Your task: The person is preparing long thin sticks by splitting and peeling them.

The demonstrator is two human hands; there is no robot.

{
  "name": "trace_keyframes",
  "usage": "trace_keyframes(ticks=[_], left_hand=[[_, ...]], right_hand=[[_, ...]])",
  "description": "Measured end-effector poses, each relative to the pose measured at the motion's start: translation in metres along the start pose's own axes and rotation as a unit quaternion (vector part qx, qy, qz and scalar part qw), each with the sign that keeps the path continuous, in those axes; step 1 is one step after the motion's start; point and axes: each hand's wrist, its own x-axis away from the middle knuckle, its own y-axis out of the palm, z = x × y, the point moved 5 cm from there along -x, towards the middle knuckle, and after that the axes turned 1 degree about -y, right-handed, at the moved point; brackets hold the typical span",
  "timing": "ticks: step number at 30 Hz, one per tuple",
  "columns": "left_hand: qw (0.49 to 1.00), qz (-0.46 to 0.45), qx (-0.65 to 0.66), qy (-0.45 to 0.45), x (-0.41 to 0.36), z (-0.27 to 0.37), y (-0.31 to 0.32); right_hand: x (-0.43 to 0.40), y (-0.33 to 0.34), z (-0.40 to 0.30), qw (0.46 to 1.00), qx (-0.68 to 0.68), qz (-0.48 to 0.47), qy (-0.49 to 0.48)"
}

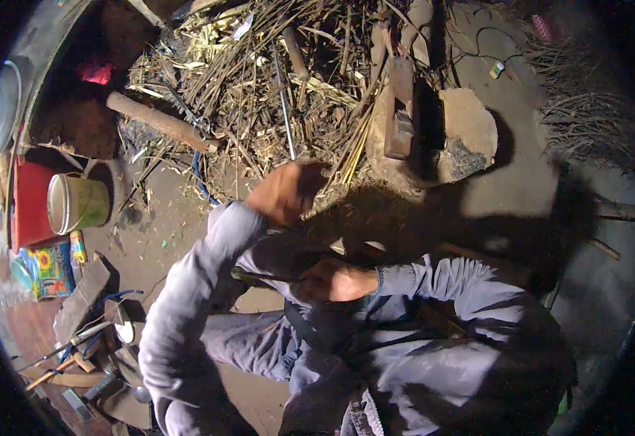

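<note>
My left hand (284,192), blurred and partly in shadow, is raised in front of me at the near edge of a heap of straw and sticks (241,109). A thin metal rod (284,103) lies on the heap with its near end just beyond that hand; whether the hand holds anything is unclear. Close to my lap, my right hand (339,280) has its fingers closed around one end of a dark, narrow flat piece (263,276), which points left. Shadow hides its exact kind. Two small pale chips (338,246) lie beyond the right hand.
A wooden hand plane (399,117) rests on a log beside a wood block (470,136). A thick stick (159,121) reaches toward a red glow (97,73). Left are a bucket (86,203), a red container (31,191) and scattered tools (91,338). Twigs (584,109) lie right.
</note>
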Motion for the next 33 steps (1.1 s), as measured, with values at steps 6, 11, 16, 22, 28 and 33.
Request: trace_keyframes(ticks=[6,11,16,22,28,33], left_hand=[[0.943,-0.156,-0.285,-0.077,0.105,0.1,-0.003],[0.919,-0.038,-0.382,-0.086,0.157,0.094,-0.062],[0.869,0.035,-0.455,-0.191,0.264,0.083,-0.151],[0.806,0.037,-0.415,-0.422,0.388,0.045,-0.173],[0.78,0.169,-0.426,-0.425,0.457,0.038,-0.17],[0.775,0.233,-0.396,-0.434,0.48,0.06,-0.165]], right_hand=[[-0.066,-0.034,0.03,0.851,-0.385,-0.14,0.329],[-0.086,-0.056,0.014,0.75,-0.383,-0.366,0.396],[-0.082,-0.115,0.045,0.914,-0.101,-0.299,0.254],[-0.134,-0.118,0.081,0.975,0.051,-0.177,0.126],[-0.2,-0.058,0.099,0.985,0.091,-0.141,0.038],[-0.221,-0.034,0.106,0.963,0.116,-0.231,0.075]])
